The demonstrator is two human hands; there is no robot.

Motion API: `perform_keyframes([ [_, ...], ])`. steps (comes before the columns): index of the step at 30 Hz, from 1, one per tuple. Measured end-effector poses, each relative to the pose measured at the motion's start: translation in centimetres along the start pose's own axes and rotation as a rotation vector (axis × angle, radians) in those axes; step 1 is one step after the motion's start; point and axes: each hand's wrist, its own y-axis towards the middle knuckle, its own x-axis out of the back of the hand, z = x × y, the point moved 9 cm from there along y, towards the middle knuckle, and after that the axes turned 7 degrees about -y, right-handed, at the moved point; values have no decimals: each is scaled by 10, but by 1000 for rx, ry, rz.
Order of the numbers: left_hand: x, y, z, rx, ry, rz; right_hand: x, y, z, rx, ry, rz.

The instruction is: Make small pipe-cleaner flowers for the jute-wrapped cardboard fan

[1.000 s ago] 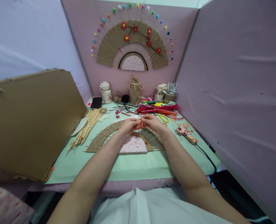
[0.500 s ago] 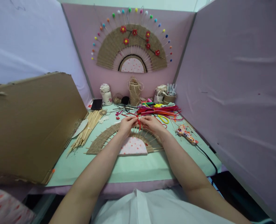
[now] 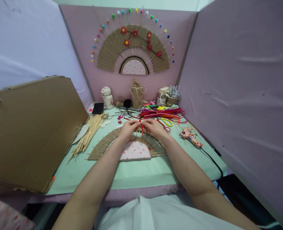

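Note:
A half-made jute fan (image 3: 103, 147) with a pink spotted paper centre (image 3: 135, 150) and wooden ribs lies on the green table (image 3: 136, 174). Above its upper edge my left hand (image 3: 128, 128) and my right hand (image 3: 153, 127) meet, both pinched on a short red pipe cleaner (image 3: 142, 127) that curls between the fingertips. Behind the hands lies a heap of coloured pipe cleaners (image 3: 164, 113), with yellow-handled scissors (image 3: 166, 121) beside it.
A big cardboard sheet (image 3: 31, 127) leans at the left, with a bundle of bamboo sticks (image 3: 90, 131) next to it. A patterned glue gun (image 3: 190, 136) with a black cord lies at the right. Jute spool (image 3: 137, 93), white jar (image 3: 107, 97), phone (image 3: 98, 108) and a finished fan (image 3: 133, 49) line the back.
Both hands have shifted slightly away from me and keep twisting the red pipe cleaner. The view has tilted a little; nothing else has moved.

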Motion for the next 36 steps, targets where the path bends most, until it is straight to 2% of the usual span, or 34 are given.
perform_keyframes([
  [5, -9, -4, 10, 114, 34, 128, 12, 1, 12, 102, -95, -61],
  [11, -7, -3, 14, 130, 57, 145, 18, -1, 21, 144, -165, -67],
  [29, -9, -5, 14, 111, 159, 207, 6, -3, 19, 144, -222, 116],
  [36, -9, -7, 22, 194, 99, 265, 2, -5, 15, 147, -357, 203],
])
